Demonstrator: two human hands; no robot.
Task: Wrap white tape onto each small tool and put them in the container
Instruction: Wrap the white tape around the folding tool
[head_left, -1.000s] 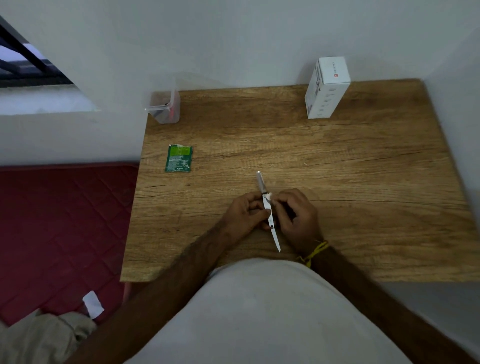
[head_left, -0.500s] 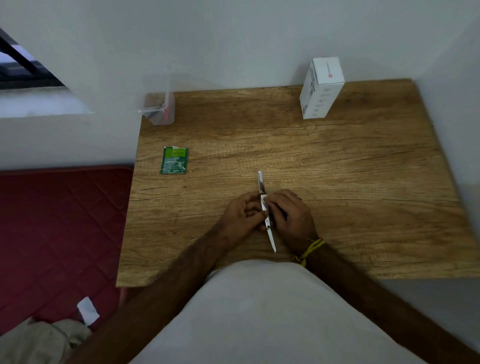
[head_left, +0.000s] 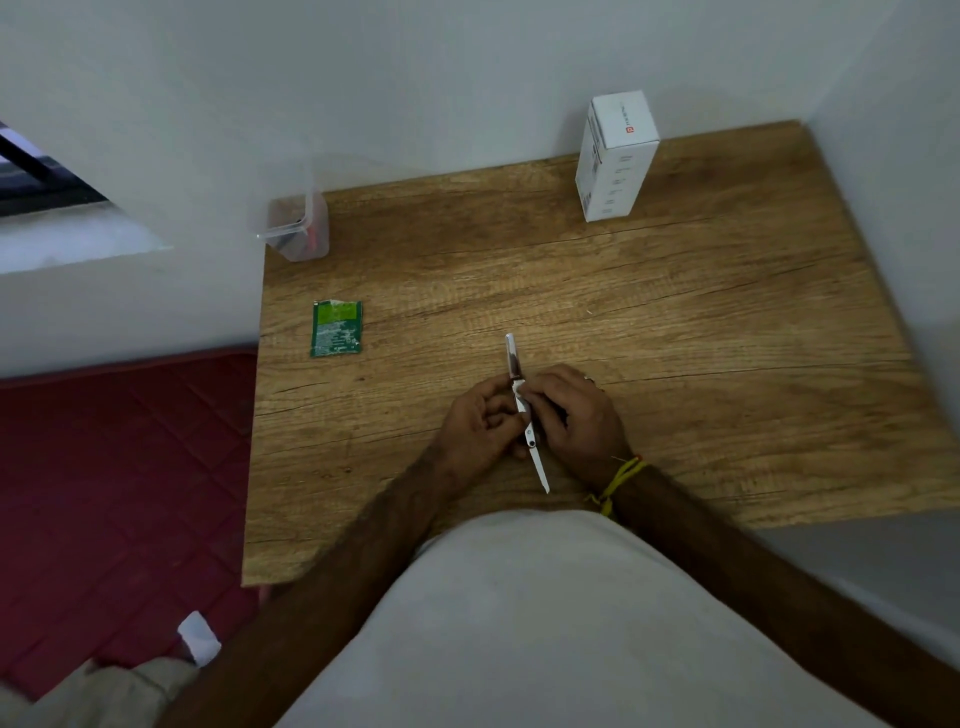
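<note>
Gripping small tool (head_left: 523, 410) from both sides above table (head_left: 675, 322): left hand (head_left: 480, 423) and right hand (head_left: 576, 415) pinch its middle, white tape (head_left: 518, 387) under fingertips. Clear container (head_left: 298, 228) at far-left table corner, well apart.

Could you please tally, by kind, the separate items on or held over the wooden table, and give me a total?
Slim metal folding tool with white tape, held in both hands: 1
Clear plastic container: 1
Green torn foil sachet: 1
White upright cardboard box: 1
Total: 4
</note>
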